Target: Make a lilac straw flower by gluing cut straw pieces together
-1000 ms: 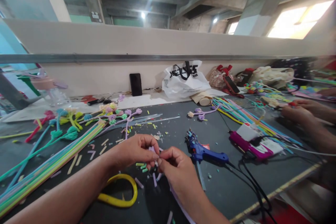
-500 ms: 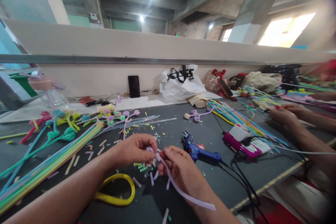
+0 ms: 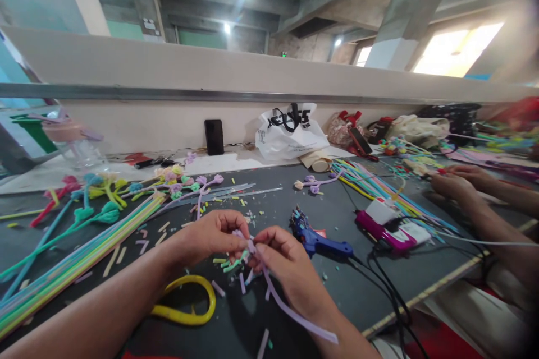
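Between my two hands is a lilac pipe cleaner (image 3: 290,314), bunched at its upper end with a long tail hanging down to the right across my right wrist. My left hand (image 3: 221,234) pinches the bunched end from the left. Close beside it, my right hand (image 3: 280,258) grips the same piece, its thumb and fingers closed where the tail starts. Fingers partly cover the bunched part. Under my hands lie short cut bits of green and lilac pipe cleaner (image 3: 242,283). A yellow loop handle (image 3: 214,303) rests beside my left forearm.
A blue glue gun (image 3: 324,244) with a cord lies right of my hands, near a magenta power strip (image 3: 381,231). Bundled pipe cleaners (image 3: 88,261) lie at left, finished flowers (image 3: 110,213) behind them. A phone (image 3: 214,137) leans on the back panel. A co-worker's hands (image 3: 455,182) are at far right.
My right hand has shifted slightly up and left, its fingers now nearer the bunched end. The pipe cleaner's tail has swung a little left and down with it. My left hand still pinches.
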Demonstrator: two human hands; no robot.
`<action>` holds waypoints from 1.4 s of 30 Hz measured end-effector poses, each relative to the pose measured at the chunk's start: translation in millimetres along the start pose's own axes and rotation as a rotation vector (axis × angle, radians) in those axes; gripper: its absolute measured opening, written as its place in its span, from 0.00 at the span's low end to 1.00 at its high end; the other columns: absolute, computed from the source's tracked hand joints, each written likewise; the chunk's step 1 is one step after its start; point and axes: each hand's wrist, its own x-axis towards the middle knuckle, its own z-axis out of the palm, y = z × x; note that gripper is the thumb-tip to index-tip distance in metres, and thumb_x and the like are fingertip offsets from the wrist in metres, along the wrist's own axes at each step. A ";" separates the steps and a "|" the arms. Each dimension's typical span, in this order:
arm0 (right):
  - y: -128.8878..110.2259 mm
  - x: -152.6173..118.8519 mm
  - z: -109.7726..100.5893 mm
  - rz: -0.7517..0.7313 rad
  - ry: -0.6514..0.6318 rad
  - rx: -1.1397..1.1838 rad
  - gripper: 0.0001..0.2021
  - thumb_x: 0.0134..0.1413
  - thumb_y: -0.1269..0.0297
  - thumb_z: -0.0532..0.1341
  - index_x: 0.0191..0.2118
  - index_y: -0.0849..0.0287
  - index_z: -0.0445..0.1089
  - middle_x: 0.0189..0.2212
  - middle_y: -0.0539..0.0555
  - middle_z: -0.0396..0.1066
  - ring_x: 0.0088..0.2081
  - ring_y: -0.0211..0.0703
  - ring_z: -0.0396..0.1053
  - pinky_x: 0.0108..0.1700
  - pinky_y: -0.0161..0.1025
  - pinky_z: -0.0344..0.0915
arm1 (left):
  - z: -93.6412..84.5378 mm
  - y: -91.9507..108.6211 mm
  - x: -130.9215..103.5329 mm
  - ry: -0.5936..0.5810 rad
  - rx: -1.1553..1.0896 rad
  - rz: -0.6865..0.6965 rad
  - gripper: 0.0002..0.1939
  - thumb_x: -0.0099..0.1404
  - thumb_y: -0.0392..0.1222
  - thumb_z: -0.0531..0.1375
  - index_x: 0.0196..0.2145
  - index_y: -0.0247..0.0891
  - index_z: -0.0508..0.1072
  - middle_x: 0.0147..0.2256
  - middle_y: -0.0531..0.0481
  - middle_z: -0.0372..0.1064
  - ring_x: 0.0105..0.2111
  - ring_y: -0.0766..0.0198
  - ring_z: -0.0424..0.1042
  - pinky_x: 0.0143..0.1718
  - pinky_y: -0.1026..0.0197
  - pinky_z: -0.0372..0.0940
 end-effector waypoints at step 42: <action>-0.1 -3.9 3.7 0.166 -0.262 0.122 0.14 0.50 0.53 0.58 0.31 0.62 0.66 0.22 0.49 0.68 0.20 0.32 0.65 0.23 0.30 0.59 | -24.2 6.7 -9.5 -0.105 -0.092 0.108 0.06 0.51 0.33 0.64 0.28 0.34 0.70 0.29 0.52 0.67 0.21 0.73 0.66 0.22 0.69 0.61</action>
